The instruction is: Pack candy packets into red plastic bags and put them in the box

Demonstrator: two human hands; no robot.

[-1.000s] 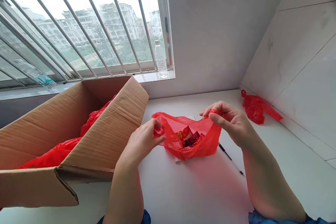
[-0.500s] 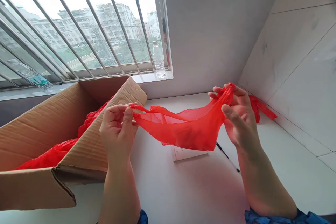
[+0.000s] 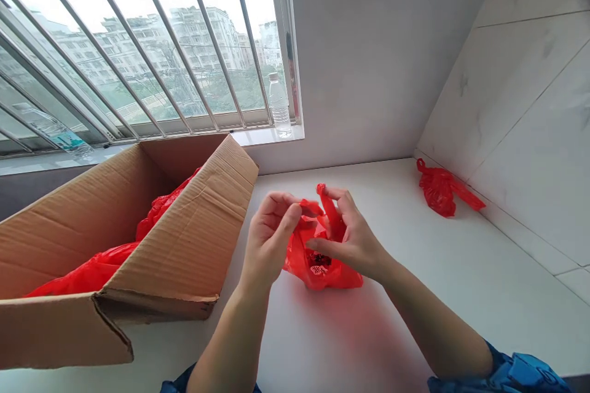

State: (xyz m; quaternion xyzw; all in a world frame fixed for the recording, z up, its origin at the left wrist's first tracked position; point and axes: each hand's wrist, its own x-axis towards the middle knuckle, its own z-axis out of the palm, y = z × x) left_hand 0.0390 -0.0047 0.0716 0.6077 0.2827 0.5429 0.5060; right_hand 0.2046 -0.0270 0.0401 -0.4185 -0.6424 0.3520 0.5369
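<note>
Red plastic bag (image 3: 320, 264) sits gathered on the white worktop (image 3: 405, 331), left hand (image 3: 270, 239) and right hand (image 3: 353, 245) each narrowly pinching its top; another bag (image 3: 437, 191) lies far right, and more red bags (image 3: 92, 273) sit in the cardboard box (image 3: 184, 227).

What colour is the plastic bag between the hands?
The bag is bright red; head view.

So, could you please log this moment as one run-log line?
left hand: pinching red plastic bag | right hand: holding its handle | nearby: cardboard box

Cardboard box (image 3: 184, 227); water bottle (image 3: 279, 104); crumpled red bag (image 3: 437, 190).
</note>
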